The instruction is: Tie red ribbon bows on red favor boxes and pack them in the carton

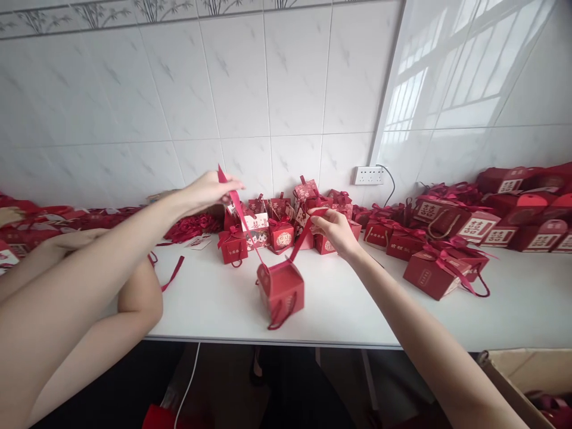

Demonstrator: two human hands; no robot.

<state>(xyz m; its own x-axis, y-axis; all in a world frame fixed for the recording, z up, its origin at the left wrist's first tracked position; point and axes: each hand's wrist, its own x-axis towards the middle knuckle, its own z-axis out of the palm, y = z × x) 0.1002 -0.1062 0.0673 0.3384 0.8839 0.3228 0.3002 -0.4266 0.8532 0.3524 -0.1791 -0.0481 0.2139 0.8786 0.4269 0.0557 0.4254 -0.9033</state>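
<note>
A red gift box (286, 285) with a cord handle is in front of me near the table's front edge, tilted and slightly blurred. A red ribbon (243, 217) runs through its top, and both ends are pulled upward in a V. My left hand (214, 187) pinches one end, raised high to the left. Lower on the right, my right hand (333, 229) pinches the other end. Behind the box stand several finished-looking red boxes, among them a small one with a bow (233, 247) and one with a round label (282, 236).
Red boxes with bows (435, 274) stand on the right of the white table (357, 310), with more stacked behind. At left are a co-worker's arms (138, 292) and a loose ribbon (173, 275). A power strip (369, 175) is on the wall; a cardboard carton (518, 363) stands lower right.
</note>
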